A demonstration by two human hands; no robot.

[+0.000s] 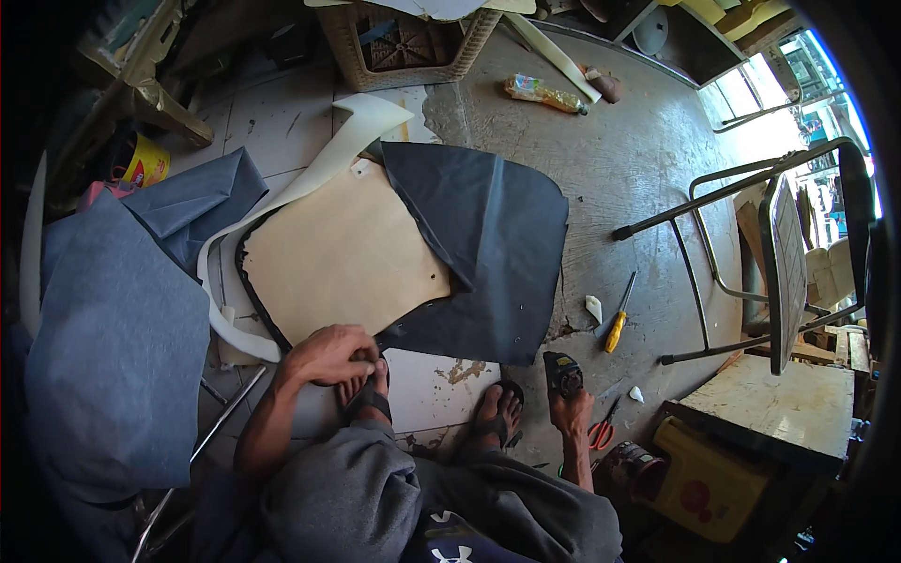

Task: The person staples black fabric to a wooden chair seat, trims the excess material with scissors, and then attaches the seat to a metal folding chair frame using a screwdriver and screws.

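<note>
A beige board [343, 249] lies on the floor, partly wrapped along its left edge with black vinyl sheet [511, 253], whose loose part spreads to the right. My left hand [328, 357] is just below the board's lower edge, over my left foot. Its fingers are curled and pressed together; what they hold, if anything, is hidden. My right hand [570, 411] grips a black tool that looks like a staple gun [564, 373], held up beside my right foot, apart from the vinyl.
Pale foam strip [272, 202] curves around the board's left side. Blue-grey fabric [117, 347] heaps at the left. To the right lie a yellow-handled screwdriver [617, 328] and red-handled scissors [602, 433]. A folding metal chair [786, 272] and a box-like stand [770, 403] stand farther right.
</note>
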